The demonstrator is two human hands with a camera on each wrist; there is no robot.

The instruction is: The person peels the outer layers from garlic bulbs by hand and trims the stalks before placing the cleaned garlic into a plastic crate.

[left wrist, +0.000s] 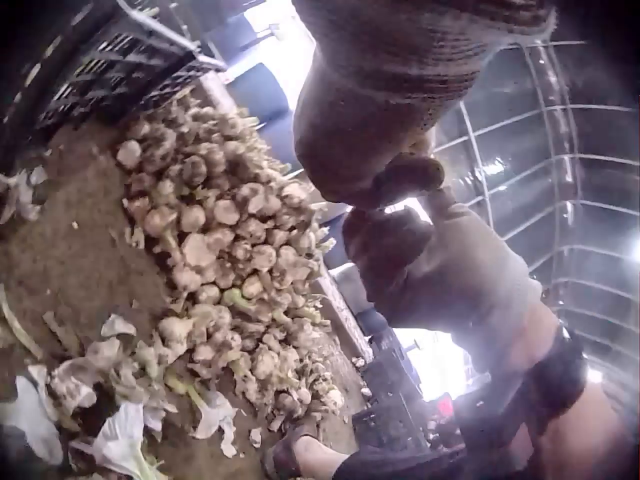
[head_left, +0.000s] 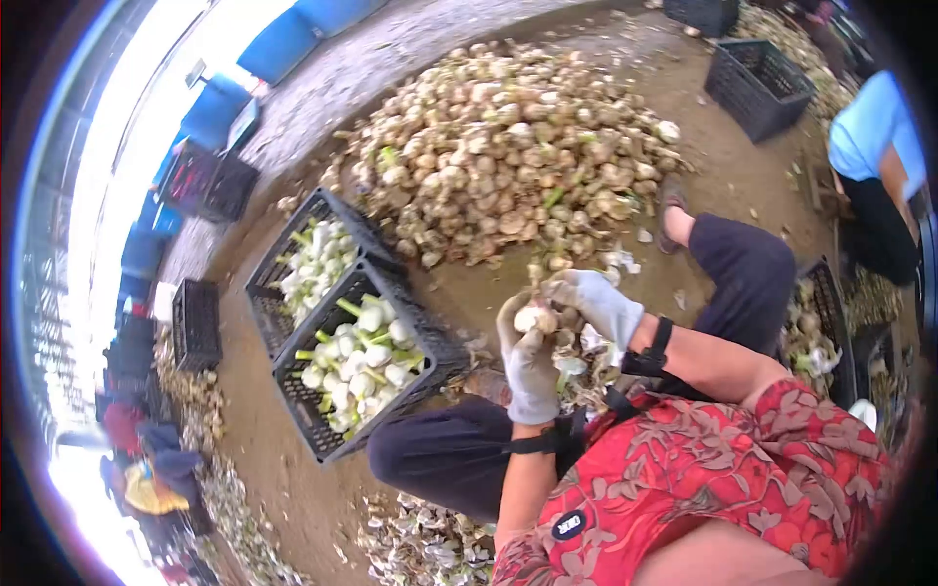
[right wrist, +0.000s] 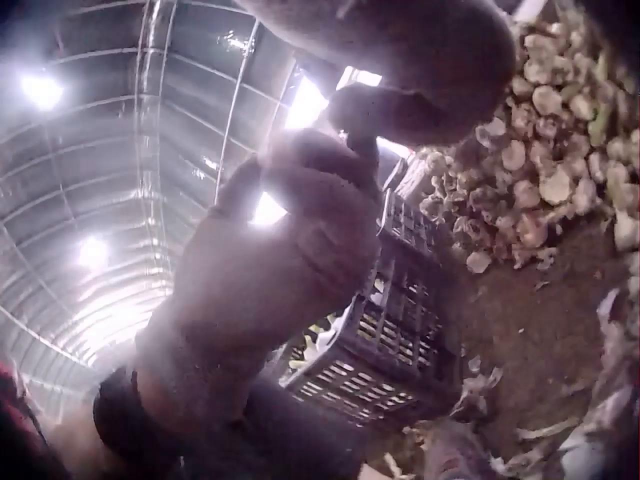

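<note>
In the head view, a garlic bulb (head_left: 535, 318) sits in my gloved left hand (head_left: 531, 376), its thumb and fingers curled round it. My gloved right hand (head_left: 604, 305) meets it from the other side, fingers bent and pinching at the bulb's skin and stem. Both wrist views show the gloved hands close together, with the left hand (right wrist: 285, 250) and the right hand (left wrist: 450, 265) seen dark against the light. The bulb is hidden behind the fingers there. Loose peeled skins (head_left: 583, 376) lie just below the hands, near the lap.
A large heap of unpeeled garlic (head_left: 498, 146) lies ahead. Two joined black crates hold white trimmed bulbs, the nearer crate (head_left: 445, 356) beside my left knee. Another black crate (head_left: 757, 93) stands at the far right, near a person in a blue top (head_left: 874, 122).
</note>
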